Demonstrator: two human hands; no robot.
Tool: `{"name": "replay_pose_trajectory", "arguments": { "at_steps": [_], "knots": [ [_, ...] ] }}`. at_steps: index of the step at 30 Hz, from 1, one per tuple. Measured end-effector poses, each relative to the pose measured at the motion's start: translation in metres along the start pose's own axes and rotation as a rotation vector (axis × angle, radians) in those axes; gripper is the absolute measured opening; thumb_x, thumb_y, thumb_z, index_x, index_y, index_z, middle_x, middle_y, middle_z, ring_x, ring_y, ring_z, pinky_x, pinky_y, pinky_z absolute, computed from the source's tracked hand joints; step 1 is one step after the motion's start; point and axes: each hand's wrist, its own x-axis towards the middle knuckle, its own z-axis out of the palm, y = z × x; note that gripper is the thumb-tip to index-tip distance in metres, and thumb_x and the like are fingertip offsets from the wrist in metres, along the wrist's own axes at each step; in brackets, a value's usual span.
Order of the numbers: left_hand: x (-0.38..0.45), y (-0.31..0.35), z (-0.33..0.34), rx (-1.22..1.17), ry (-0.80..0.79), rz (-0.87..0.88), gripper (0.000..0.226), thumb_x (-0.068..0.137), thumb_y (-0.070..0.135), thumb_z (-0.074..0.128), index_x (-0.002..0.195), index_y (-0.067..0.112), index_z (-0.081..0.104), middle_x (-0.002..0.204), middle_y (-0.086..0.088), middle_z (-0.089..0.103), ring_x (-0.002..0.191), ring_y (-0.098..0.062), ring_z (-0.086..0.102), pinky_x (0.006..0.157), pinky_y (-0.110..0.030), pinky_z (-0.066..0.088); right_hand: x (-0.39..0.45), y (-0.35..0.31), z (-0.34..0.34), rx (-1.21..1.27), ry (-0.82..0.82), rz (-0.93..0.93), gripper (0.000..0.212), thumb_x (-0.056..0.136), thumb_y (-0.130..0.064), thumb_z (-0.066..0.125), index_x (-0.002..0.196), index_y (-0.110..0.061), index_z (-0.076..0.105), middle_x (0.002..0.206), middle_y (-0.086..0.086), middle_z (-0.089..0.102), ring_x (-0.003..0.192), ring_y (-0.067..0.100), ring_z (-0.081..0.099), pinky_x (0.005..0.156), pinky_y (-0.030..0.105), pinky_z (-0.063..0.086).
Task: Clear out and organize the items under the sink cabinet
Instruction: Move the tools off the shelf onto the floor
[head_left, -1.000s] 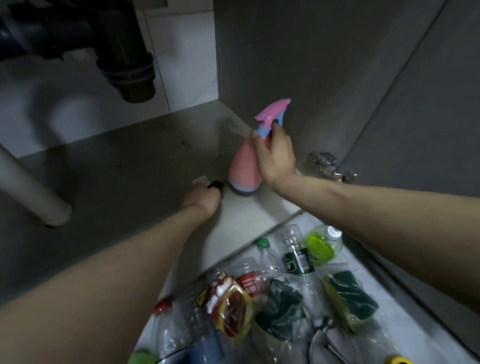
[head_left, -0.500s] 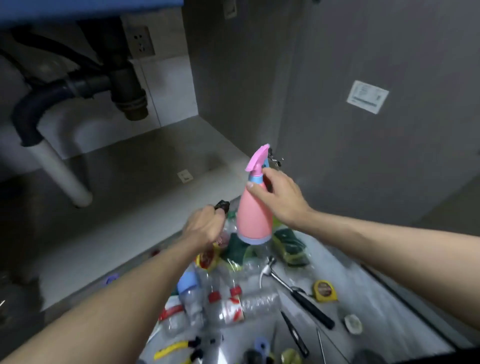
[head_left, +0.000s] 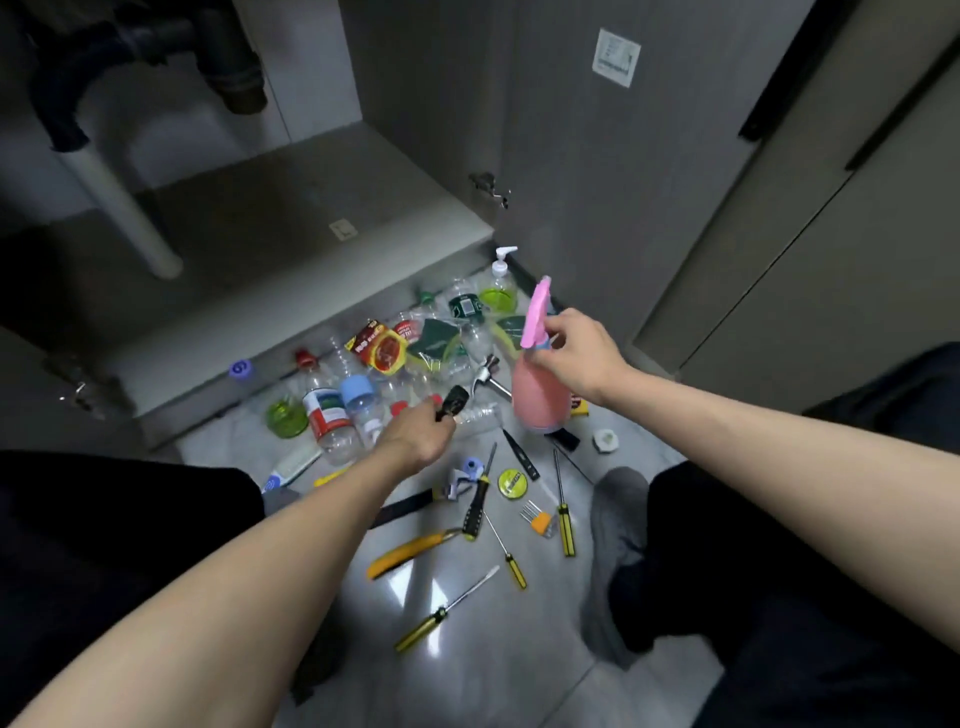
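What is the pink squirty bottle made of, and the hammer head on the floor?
The pink spray bottle in the right hand looks like smooth, matte plastic: even pastel colour, rounded moulded shape. The hammer head looks like bare metal: silvery with bright glints. Neither is certain from a picture alone.

My right hand (head_left: 582, 358) grips the pink spray bottle (head_left: 537, 397) by its neck, held upright above the floor (head_left: 467, 623). My left hand (head_left: 415, 434) pinches a small black object (head_left: 456, 402). Below lie plastic bottles (head_left: 332, 410), screwdrivers (head_left: 563, 512) and yellow-handled pliers (head_left: 410, 551), in front of the open cabinet (head_left: 291, 208).
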Motion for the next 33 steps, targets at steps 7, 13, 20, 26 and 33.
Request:
{"name": "replay_pose_trajectory", "arguments": {
  "at_steps": [7,13,20,26,33],
  "knots": [
    [-0.048,-0.054,0.085,-0.017,-0.138,-0.127,0.008,0.088,0.026,0.058,0.089,0.018,0.058,0.102,-0.01,0.068,0.096,-0.029,0.062,0.073,-0.032,0.044,-0.049,0.036,0.042,0.206,-0.015,0.308,0.004,0.089,-0.016,0.068,0.089,-0.016,0.064,0.086,0.005,0.063,0.086,0.026,0.059,0.075,0.036,0.045],
    [-0.076,-0.083,0.138,0.001,-0.277,-0.232,0.022,0.087,0.026,0.058,0.105,0.015,0.063,0.108,-0.008,0.069,0.103,-0.026,0.064,0.084,-0.033,0.05,-0.082,0.057,0.066,0.114,-0.088,0.393,0.012,0.089,-0.018,0.065,0.093,-0.006,0.064,0.096,0.014,0.068,0.093,0.036,0.062,0.081,0.042,0.051],
    [-0.075,-0.092,0.147,0.087,-0.268,-0.268,0.033,0.096,0.035,0.054,0.119,0.011,0.055,0.125,-0.012,0.059,0.114,-0.03,0.057,0.094,-0.039,0.048,-0.099,0.068,0.09,0.065,-0.177,0.331,0.01,0.087,-0.014,0.068,0.094,-0.007,0.067,0.097,0.012,0.067,0.094,0.033,0.063,0.084,0.045,0.053],
    [-0.064,-0.084,0.116,0.08,-0.222,-0.299,0.037,0.093,0.025,0.049,0.126,0.01,0.056,0.133,-0.014,0.056,0.123,-0.033,0.053,0.097,-0.04,0.046,-0.089,0.054,0.101,0.072,-0.223,0.131,0.02,0.093,-0.026,0.069,0.105,-0.036,0.058,0.102,-0.008,0.064,0.096,0.017,0.06,0.081,0.039,0.051],
    [-0.045,-0.077,0.048,-0.148,-0.04,-0.156,0.073,0.077,0.037,0.074,0.142,0.022,0.044,0.144,-0.004,0.046,0.132,-0.025,0.048,0.106,-0.039,0.043,-0.054,-0.007,0.107,0.234,-0.206,0.061,0.018,0.084,-0.027,0.079,0.094,-0.033,0.066,0.089,-0.013,0.068,0.09,0.016,0.065,0.07,0.037,0.05]
  ]
}}
